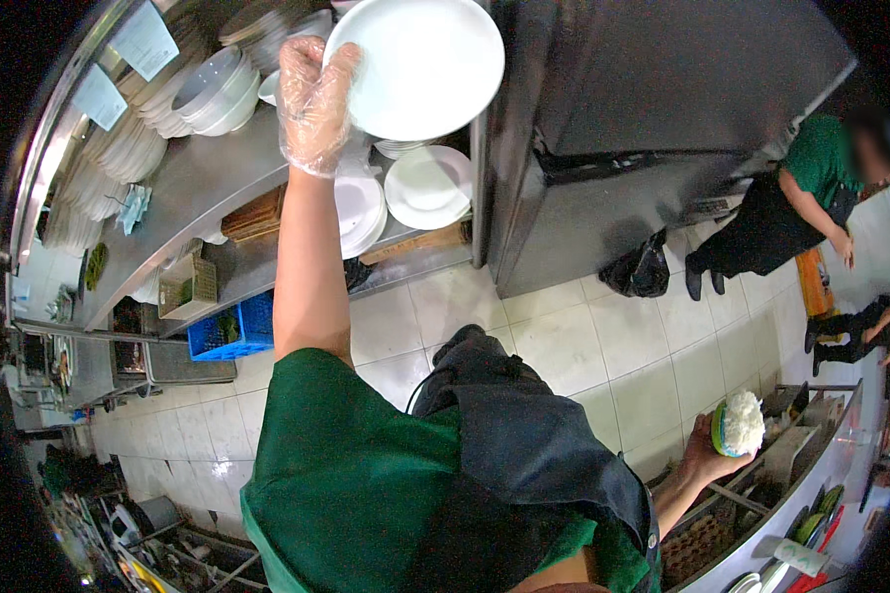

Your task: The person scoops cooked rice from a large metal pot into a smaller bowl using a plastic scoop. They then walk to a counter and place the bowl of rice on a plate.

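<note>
My left hand (316,107), in a clear plastic glove, reaches up to the shelves. Its thumb and fingers pinch the rim of a round white plate (425,69), which is tilted. Below that plate, stacked white plates (427,188) rest on a lower shelf. Far off to the right, my right hand (700,455) is wrapped round a small green bowl (719,431). White food that looks like rice (745,423) is heaped above the bowl's rim. Part of the right hand's fingers is hidden behind the bowl.
White bowls (218,94) and plate stacks fill the metal shelf (203,178) at left. A blue crate (232,328) stands below. A large grey steel cabinet (643,128) rises beside the shelves, near a black bag (638,267). A co-worker (801,188) bends at a table on the right.
</note>
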`<state>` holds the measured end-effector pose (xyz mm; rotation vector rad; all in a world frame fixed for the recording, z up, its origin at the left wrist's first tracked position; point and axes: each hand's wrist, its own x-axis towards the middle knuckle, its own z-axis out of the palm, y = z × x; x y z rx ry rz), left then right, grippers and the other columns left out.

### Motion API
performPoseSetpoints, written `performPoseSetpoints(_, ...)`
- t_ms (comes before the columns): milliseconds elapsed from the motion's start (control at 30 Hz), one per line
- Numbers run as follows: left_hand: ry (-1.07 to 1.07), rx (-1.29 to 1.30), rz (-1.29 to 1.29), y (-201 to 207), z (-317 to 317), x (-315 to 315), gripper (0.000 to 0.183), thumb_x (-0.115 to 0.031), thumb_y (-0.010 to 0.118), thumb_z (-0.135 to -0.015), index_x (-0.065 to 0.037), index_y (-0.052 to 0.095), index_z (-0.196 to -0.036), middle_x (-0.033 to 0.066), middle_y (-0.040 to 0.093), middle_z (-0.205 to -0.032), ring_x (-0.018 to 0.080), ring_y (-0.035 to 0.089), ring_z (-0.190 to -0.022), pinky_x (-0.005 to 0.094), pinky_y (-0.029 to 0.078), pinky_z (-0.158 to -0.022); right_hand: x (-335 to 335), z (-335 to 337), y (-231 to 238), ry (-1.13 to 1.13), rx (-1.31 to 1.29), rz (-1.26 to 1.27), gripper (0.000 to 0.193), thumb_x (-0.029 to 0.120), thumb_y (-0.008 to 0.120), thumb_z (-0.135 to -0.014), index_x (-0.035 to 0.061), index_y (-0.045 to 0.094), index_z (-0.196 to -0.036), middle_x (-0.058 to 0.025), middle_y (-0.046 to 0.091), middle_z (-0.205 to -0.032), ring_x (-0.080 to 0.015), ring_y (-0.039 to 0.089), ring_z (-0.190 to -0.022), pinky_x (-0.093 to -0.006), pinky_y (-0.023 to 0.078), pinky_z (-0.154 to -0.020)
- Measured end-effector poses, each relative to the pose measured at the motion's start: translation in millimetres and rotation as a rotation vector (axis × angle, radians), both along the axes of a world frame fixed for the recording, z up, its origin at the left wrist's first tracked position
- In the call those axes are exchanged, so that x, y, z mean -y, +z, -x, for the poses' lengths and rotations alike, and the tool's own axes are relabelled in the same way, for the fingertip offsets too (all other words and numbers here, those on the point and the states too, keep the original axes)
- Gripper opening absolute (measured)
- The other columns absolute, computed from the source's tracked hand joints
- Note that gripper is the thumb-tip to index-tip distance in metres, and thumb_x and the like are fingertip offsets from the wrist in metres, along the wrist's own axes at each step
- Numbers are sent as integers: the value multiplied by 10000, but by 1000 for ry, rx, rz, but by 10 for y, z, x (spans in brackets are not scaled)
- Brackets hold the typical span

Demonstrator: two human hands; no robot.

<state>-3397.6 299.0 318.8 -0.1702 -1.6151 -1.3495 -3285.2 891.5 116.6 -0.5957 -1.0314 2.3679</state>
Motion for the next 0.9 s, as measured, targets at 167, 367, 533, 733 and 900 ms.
performPoseSetpoints(167, -25, 214, 48, -320, -299, -1043, 181, -128, 602, -851, -56, 438, -882, 3, 467, -805, 82, 428, -748, 232, 403, -685, -58, -141, 427, 60, -96, 40, 476, 444, 449, -817, 142, 511, -1178, -83, 556, -1189, -305, 555, -1028, -470, 490, -793)
performPoseSetpoints(367, -622, 628, -289, -1219, -343, -2937, 202, -104, 558, -871, -7, 537, -1047, 57, 576, -957, 121, 519, -881, 262, 434, -773, -65, -144, 839, 149, -284, -339, 477, 445, 442, -849, 46, 561, -1082, -114, 598, -1042, -242, 577, -962, -379, 475, -832)
performPoseSetpoints(533, -873, 790, 5, -1567, -388, -4292, 241, -135, 560, -888, 17, 581, -1074, 58, 616, -930, 110, 556, -823, 259, 459, -738, -376, -83, 1126, 160, -3, -1203, 387, 391, 621, -770, 34, 605, -920, -90, 597, -817, -204, 563, -696, -307, 453, -642)
performPoseSetpoints(733, -1197, 898, -116, -1559, -161, -5465, 193, -160, 532, -923, 5, 597, -999, -16, 568, -823, 47, 486, -736, 206, 413, -623, -913, 152, 1356, 40, 108, -2279, 368, 476, 665, -642, 124, 585, -711, -50, 519, -698, -231, 532, -650, -358, 386, -607)
performPoseSetpoints(900, -1332, 988, -149, -1674, 432, -6491, 162, -137, 503, -913, -6, 598, -905, -35, 497, -726, 50, 428, -664, 226, 375, -563, -1638, 615, 1314, 145, 170, -2445, 368, 448, 623, -705, 105, 595, -834, -54, 508, -742, -221, 517, -697, -359, 374, -638)
